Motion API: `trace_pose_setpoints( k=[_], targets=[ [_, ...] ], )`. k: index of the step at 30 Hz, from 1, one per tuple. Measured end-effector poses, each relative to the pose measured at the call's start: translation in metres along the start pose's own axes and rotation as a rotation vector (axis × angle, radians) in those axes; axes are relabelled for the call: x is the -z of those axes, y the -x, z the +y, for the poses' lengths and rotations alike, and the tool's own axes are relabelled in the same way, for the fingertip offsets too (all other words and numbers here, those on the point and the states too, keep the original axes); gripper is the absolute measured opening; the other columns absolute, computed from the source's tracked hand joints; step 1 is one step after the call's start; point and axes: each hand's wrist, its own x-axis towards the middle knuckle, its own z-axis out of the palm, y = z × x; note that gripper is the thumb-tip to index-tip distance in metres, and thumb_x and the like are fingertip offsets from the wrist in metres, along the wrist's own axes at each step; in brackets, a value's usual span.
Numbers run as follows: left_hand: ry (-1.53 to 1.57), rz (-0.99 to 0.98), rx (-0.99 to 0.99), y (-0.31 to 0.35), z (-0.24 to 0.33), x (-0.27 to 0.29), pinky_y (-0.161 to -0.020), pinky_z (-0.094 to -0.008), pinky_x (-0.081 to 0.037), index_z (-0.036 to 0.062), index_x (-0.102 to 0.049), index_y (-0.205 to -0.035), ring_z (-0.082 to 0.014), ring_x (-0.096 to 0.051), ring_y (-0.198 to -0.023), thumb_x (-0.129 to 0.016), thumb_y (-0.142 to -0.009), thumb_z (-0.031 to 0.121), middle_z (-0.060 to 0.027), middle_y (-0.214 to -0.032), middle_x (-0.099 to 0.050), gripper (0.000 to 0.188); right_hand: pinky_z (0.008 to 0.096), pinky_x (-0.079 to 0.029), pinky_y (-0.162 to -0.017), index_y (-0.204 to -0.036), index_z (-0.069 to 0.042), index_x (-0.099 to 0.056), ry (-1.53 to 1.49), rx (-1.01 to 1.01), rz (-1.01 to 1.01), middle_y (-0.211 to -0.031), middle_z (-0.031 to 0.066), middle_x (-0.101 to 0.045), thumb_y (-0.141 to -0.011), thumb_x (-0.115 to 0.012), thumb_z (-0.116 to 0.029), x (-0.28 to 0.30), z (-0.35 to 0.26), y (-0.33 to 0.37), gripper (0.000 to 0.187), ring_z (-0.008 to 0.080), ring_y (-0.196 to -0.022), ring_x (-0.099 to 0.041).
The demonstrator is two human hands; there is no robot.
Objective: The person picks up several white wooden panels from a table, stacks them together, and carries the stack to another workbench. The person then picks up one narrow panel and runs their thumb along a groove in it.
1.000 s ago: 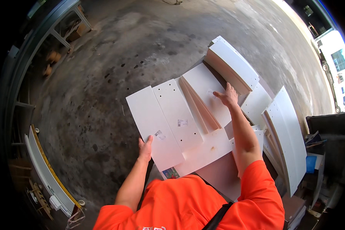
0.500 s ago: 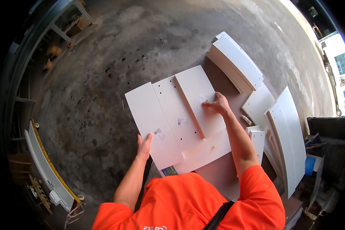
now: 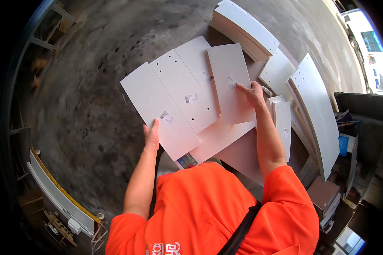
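Note:
My left hand [image 3: 152, 135] grips the near-left edge of a white panel [image 3: 155, 97], thumb on top near its printed label, fingers hidden below. Beside that panel lie a white panel with small dark holes [image 3: 174, 78] and another labelled white panel [image 3: 195, 53]. My right hand [image 3: 253, 94] is closed on the right edge of a separate white panel [image 3: 230, 63], thumb on its face and fingers underneath. This panel is tilted and partly overlaps the labelled one. Under them all, a larger white board [image 3: 225, 137] shows at the near side.
Stacked white panels [image 3: 251, 25] stand at the far right of the brownish work surface [image 3: 242, 155]. Long white boards [image 3: 312, 114] lean right, with small white pieces [image 3: 281, 123] and a tube [image 3: 267, 90] nearby. A white-and-yellow barrier [image 3: 64, 191] lies on the floor at left.
My right hand has shifted its white panel to the right, away from the holed panel, uncovering a labelled panel between them. My left hand keeps its hold. The whole view has shifted.

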Motion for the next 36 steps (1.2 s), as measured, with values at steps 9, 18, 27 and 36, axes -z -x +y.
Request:
trace_pose_setpoints(
  k=[9,18,27,36],
  targets=[
    [-0.174,-0.075,0.045,-0.005,0.005,0.013,-0.104,-0.0398,-0.044,-0.0023,-0.035,-0.143,-0.0269,-0.052,-0.126,-0.063,-0.098,0.029,-0.0164,-0.141,-0.05,0.062,0.0269,-0.053,-0.068,-0.103,0.0,-0.057,-0.612,-0.048,0.555,-0.092,0.0066,-0.066,-0.087,-0.08,-0.02,-0.046,0.186,0.225,0.035,0.0106,-0.077,-0.06],
    [-0.339,-0.113,0.062,-0.001,0.011,0.011,-0.107,-0.0393,-0.042,-0.0051,-0.029,-0.142,-0.0263,-0.051,-0.128,-0.061,-0.099,0.034,-0.0186,-0.142,-0.048,0.066,0.0334,-0.053,-0.073,-0.1,0.003,-0.059,-0.16,-0.2,0.646,-0.086,0.0123,-0.069,-0.082,-0.081,-0.032,-0.118,0.148,0.261,0.045,0.0199,-0.077,-0.065],
    [-0.513,-0.192,0.09,-0.029,0.027,0.033,-0.107,-0.0396,-0.041,-0.0048,-0.031,-0.143,-0.0269,-0.05,-0.129,-0.065,-0.096,0.036,-0.0195,-0.142,-0.047,0.071,0.0362,-0.055,-0.073,-0.099,0.0,-0.058,-0.189,-0.326,0.89,-0.091,0.0136,-0.071,-0.083,-0.08,-0.027,-0.077,0.15,0.335,0.039,0.0237,-0.079,-0.069],
    [-1.308,-0.39,-0.497,-0.202,0.183,0.03,-0.098,-0.0382,-0.046,-0.0053,-0.056,-0.13,-0.0266,-0.059,-0.113,-0.079,-0.082,0.047,-0.0167,-0.125,-0.061,0.075,0.0276,-0.054,-0.077,-0.108,0.003,-0.059,-0.778,-0.25,0.81,-0.1,0.009,-0.068,-0.083,-0.083,-0.021,-0.184,0.177,0.269,0.042,0.0122,-0.087,-0.063]
  ],
)
